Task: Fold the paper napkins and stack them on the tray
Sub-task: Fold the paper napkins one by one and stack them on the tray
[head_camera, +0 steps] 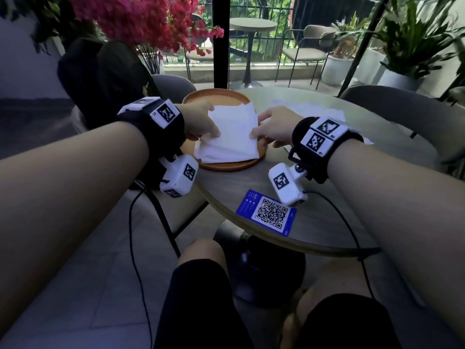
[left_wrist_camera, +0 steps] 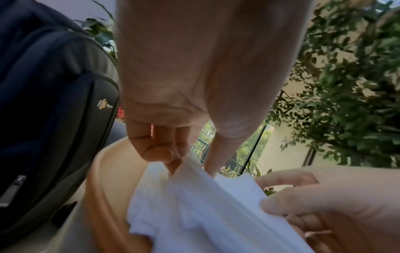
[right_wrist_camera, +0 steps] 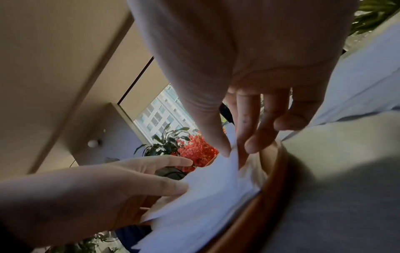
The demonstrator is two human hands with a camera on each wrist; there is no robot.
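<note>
Fingers (left_wrist_camera: 160, 152) of both our hands pinch the napkin (head_camera: 234, 127) over the tray (head_camera: 219, 99); stack (head_camera: 226, 152) count underneath looks blurry.

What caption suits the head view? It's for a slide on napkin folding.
Both hands, left hand and right hand, pinch a folded white napkin over the stack on the round wooden tray.

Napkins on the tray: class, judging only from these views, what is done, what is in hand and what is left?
Done: a stack of folded napkins lies on the tray. In hand: the left hand and right hand each pinch an edge of the top napkin, held just above the stack. Left: setting it down, then folding the unfolded napkins beyond the right hand on the table.
</note>
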